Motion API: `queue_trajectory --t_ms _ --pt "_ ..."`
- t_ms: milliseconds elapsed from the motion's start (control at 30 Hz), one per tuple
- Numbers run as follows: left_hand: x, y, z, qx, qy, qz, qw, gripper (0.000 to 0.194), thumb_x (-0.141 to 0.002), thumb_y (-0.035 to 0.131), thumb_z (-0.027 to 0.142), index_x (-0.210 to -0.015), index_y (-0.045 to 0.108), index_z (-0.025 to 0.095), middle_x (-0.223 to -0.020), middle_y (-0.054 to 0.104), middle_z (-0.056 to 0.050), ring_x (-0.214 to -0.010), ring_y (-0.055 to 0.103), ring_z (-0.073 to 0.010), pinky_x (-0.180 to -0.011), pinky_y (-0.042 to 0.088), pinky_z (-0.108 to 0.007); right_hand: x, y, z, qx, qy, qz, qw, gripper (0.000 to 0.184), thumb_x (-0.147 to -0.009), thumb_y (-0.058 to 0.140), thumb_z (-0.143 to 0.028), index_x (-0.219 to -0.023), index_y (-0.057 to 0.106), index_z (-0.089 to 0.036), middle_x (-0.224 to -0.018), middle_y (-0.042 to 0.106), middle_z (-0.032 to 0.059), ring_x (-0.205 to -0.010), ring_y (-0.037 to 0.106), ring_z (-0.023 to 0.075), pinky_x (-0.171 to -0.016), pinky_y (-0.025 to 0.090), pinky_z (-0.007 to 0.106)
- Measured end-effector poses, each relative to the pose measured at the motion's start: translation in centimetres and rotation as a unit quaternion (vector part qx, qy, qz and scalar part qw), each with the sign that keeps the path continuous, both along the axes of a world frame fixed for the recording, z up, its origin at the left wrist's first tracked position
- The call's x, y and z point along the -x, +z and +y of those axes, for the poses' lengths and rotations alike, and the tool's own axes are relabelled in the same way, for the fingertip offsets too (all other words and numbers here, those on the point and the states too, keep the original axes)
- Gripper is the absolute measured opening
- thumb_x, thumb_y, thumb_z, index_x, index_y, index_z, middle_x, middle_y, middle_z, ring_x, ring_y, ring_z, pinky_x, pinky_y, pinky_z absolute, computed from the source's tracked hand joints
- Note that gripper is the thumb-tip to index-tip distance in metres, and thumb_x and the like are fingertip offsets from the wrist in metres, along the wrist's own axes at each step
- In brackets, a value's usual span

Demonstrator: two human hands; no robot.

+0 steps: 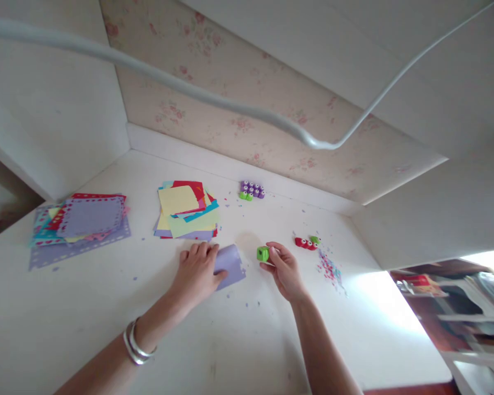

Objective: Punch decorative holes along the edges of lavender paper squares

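Observation:
My left hand (197, 269) is on the left side of a small purple sheet of paper (230, 266), holding it at the table with the thumb on top. Tiny notches show along the sheet's right edge. Just right of the sheet, my right hand (286, 269) grips a small green craft paper punch (262, 253) between thumb and fingers. The punch is apart from the paper. Beyond my left hand lies a loose pile of coloured paper (189, 211) in yellow, red, blue and green.
At the left is a stack of papers with punched borders (93, 216). Purple and green punches (253, 190) stand near the wall, red and green punches (307, 243) at the right. Paper confetti (330, 267) lies beside them. A white cable (247, 107) crosses the view above.

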State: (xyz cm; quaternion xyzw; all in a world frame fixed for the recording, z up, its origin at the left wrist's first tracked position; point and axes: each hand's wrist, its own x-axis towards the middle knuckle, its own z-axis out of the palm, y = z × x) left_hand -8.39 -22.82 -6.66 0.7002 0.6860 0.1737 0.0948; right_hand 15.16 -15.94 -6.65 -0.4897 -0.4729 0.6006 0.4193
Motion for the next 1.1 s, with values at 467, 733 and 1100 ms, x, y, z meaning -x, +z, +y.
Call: queue_trajectory --t_ms 467,733,1100 --pt "0.2 -1.3 1.3 -0.028 0.034 -0.283 0.958 0.06 -0.082 0.066 0.033 -0.135 0.043 0.022 -0.12 0.066 -0.011 -0.105 0.066 -0.027 -0.084 0.053 -0.036 0.1 -2.0 -1.2 -0.089 -0.05 -0.021 0.995 0.028 -0.074 0.076 -0.037 -0.096 0.071 -0.021 -0.101 0.074 0.0074 -0.09 0.07 0.0199 -0.086 0.056 0.039" --pt "-0.3 -0.4 1.0 -0.108 0.088 -0.347 0.927 0.072 -0.088 0.06 0.038 -0.149 0.026 0.021 -0.13 0.062 -0.011 -0.108 0.066 -0.023 -0.087 0.056 -0.033 2.6 -1.4 -3.1 -0.148 -0.059 -0.039 0.986 0.016 -0.073 0.077 -0.031 -0.087 0.073 -0.023 -0.099 0.074 0.0051 -0.09 0.07 0.0203 -0.084 0.059 0.038" --pt "-1.3 0.1 0.2 -0.158 0.011 -0.279 0.947 0.035 -0.083 0.068 0.034 -0.116 0.067 0.022 -0.111 0.072 -0.006 -0.097 0.07 -0.0214 -0.09 0.057 -0.033 3.9 -1.8 -4.1 -0.218 -0.084 -0.052 0.971 0.013 -0.078 0.074 -0.029 -0.09 0.073 -0.025 -0.1 0.071 0.0045 -0.095 0.067 0.0213 -0.079 0.062 0.036"
